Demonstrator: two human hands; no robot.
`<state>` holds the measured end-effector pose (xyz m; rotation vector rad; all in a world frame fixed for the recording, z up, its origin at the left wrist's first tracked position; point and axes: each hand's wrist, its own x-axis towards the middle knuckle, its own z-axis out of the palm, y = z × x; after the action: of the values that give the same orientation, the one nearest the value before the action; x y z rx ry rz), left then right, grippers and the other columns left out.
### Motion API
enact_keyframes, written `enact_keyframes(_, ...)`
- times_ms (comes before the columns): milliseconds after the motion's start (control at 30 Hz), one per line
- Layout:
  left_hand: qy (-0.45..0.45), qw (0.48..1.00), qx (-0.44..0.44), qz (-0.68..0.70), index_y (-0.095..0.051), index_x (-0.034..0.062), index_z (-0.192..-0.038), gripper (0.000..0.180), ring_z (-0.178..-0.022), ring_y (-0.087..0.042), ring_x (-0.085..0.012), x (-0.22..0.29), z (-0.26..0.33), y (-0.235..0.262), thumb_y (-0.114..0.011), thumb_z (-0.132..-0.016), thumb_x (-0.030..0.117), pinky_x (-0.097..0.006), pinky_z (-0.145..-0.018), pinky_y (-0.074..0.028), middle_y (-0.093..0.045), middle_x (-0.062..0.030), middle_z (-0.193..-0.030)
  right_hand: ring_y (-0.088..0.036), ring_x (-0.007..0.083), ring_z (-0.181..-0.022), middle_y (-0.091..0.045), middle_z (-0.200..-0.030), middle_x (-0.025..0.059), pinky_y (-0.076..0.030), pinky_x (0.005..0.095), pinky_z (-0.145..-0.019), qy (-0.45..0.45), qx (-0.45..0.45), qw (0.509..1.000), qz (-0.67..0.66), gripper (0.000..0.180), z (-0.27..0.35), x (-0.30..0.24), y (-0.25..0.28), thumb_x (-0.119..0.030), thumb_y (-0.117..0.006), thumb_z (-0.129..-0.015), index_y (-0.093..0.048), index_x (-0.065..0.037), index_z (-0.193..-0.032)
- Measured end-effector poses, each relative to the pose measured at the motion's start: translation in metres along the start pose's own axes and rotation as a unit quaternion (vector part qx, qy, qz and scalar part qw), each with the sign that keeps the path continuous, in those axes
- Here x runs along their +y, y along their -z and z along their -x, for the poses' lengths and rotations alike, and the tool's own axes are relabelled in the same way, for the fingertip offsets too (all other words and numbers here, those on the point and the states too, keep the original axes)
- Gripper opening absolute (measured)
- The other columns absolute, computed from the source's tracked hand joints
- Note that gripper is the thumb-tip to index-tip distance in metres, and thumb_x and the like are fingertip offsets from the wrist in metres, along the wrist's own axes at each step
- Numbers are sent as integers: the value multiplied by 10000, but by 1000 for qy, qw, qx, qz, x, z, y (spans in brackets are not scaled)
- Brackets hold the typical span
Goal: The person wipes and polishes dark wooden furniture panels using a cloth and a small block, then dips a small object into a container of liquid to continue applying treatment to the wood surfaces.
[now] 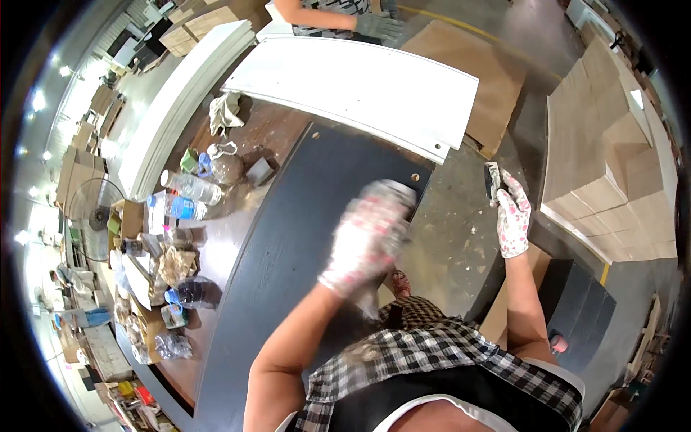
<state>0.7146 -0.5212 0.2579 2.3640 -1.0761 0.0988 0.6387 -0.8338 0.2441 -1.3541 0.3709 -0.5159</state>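
My left hand [367,241], in a white glove with a pink pattern, is over the dark grey panel [281,216], near its right edge. Motion smears its fingers. A greyish-white blur lies at the fingertips, and I cannot make out whether that is a cloth. My right hand [513,225], gloved alike, is held out to the right, away from the panel. Its fingers are closed round a small dark block with a pale, mottled face [493,183]. The panel has holes at its far corners and lies on a brown table [277,129].
A white curved panel [353,86] lies beyond the dark one. Stacked white boards [180,108] stand far left. Bottles, including a clear one [191,187], and bags crowd the table's left. Cardboard stacks [612,158] rise at right. Across the table is another person's gloved hand [380,27].
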Motion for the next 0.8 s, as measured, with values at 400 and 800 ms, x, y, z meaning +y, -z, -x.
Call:
enact_keyframes(400, -82, 995, -60, -24, -476, 137, -1411, 624, -1424, -315, -315, 11, -36, -13, -626, -841, 341, -462, -1165, -255, -394, -125, -1509, -605, 175, -1067, -634, -1183, 77, -469, 289, -952, 32, -253, 954, 159, 337, -94, 11, -57, -46, -681, -843, -650, -4, -1176)
enact_keyframes(800, 195, 975, 30, -107, -553, 71, -1307, 616, -1346, -412, -391, 8, 92, 50, -736, -730, 186, -525, -1109, -298, -511, -168, -1394, -631, 270, -1053, -672, -1141, 128, -477, 373, -923, 73, -535, 772, 336, 421, -179, 56, -314, -195, -689, -786, -664, -146, -1203)
